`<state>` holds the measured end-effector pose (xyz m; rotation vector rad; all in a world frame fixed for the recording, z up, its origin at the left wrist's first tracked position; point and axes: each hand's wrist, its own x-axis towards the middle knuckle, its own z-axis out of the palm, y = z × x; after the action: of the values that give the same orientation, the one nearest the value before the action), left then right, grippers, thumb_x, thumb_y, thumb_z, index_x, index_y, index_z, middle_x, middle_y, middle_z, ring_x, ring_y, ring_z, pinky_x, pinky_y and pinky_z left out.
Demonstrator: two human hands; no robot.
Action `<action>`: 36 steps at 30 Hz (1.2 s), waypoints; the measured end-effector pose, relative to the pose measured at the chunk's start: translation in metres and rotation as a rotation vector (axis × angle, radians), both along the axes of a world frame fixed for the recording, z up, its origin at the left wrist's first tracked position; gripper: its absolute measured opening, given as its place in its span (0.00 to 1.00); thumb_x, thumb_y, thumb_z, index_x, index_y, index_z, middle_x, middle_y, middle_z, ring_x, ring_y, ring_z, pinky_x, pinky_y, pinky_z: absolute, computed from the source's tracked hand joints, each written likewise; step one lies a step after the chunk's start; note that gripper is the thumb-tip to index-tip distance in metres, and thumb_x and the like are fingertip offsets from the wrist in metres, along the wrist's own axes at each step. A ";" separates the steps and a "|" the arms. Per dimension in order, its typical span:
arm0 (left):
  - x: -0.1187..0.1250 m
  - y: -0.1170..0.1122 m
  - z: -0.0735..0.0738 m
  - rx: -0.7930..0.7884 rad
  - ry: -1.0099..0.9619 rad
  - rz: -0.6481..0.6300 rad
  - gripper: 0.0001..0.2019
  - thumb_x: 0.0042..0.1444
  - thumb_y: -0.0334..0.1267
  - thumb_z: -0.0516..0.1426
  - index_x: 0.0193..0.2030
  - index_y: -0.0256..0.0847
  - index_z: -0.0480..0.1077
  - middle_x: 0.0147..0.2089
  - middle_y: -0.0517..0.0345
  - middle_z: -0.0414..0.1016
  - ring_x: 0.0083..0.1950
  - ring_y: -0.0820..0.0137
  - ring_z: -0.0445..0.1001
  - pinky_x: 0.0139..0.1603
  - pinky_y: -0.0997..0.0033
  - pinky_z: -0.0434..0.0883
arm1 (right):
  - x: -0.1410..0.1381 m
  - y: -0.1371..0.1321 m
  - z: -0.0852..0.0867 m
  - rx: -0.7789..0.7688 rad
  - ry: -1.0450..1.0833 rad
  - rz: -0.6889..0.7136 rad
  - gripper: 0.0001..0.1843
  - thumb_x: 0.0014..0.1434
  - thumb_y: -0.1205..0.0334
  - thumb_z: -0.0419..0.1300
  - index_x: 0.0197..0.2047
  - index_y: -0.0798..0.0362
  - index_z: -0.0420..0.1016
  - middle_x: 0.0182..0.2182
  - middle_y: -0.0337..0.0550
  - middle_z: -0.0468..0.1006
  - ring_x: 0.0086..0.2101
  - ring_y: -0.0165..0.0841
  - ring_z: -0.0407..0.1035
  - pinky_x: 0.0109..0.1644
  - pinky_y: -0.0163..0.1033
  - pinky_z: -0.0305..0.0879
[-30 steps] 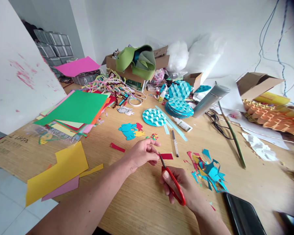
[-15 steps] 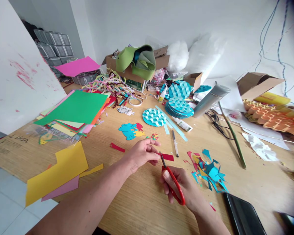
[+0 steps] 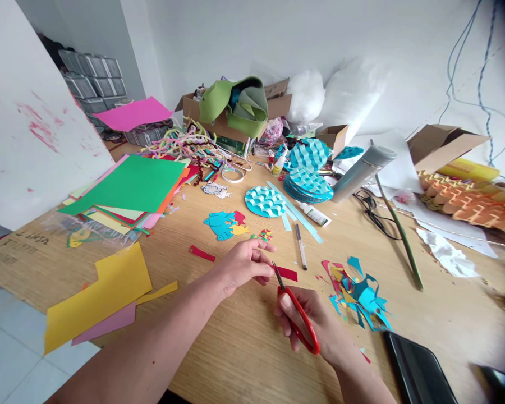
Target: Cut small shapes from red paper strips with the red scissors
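My right hand (image 3: 297, 317) is closed round red-handled scissors (image 3: 301, 320), their blades pointing up and left. Between the fingertips of my left hand (image 3: 248, 262) is one end of a red paper strip (image 3: 287, 273); the blades lie across the strip close to those fingertips. Another red paper piece (image 3: 202, 253) rests on the table left of my left hand. Just beyond the fingers sit tiny coloured paper bits (image 3: 264, 235) and blue, red and yellow paper fish cutouts (image 3: 221, 224). A pen (image 3: 301, 247) lies right of the strip.
Paper scraps (image 3: 364, 294) and a black phone (image 3: 418, 367) lie to the right. Yellow paper (image 3: 105, 294) and stacked coloured sheets (image 3: 130, 182) are on the left. Farther back are a blue wavy paper disc (image 3: 264, 201), a glue bottle (image 3: 314, 214) and a grey cylinder (image 3: 362, 174).
The scissors and the red strip have shifted very slightly left, with the blade tips nearer my left fingertips. Both hands hold nearly the same pose.
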<state>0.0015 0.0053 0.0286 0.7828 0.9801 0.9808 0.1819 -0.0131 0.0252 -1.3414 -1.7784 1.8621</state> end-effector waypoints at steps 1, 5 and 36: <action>0.000 0.000 0.000 -0.003 -0.001 0.003 0.23 0.39 0.28 0.61 0.46 0.33 0.66 0.25 0.64 0.69 0.24 0.76 0.69 0.29 0.72 0.68 | 0.000 0.000 0.000 -0.005 -0.006 -0.003 0.30 0.51 0.33 0.57 0.25 0.54 0.62 0.16 0.35 0.69 0.12 0.23 0.62 0.14 0.26 0.52; 0.000 0.000 -0.001 -0.004 -0.011 0.025 0.22 0.39 0.27 0.61 0.45 0.34 0.67 0.26 0.64 0.68 0.24 0.76 0.69 0.28 0.72 0.68 | -0.001 0.000 -0.001 -0.012 -0.008 -0.012 0.30 0.51 0.32 0.57 0.24 0.55 0.62 0.16 0.35 0.69 0.12 0.22 0.63 0.14 0.25 0.51; 0.001 -0.001 -0.004 -0.030 -0.050 0.017 0.24 0.39 0.30 0.64 0.46 0.34 0.66 0.26 0.63 0.70 0.24 0.77 0.69 0.30 0.72 0.68 | -0.001 0.001 -0.005 0.007 0.030 -0.029 0.30 0.52 0.33 0.56 0.26 0.55 0.64 0.16 0.37 0.71 0.13 0.24 0.66 0.14 0.25 0.50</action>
<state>0.0030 0.0047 0.0243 0.7234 0.9574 0.9937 0.1806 -0.0125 0.0203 -1.3232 -1.7399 1.8494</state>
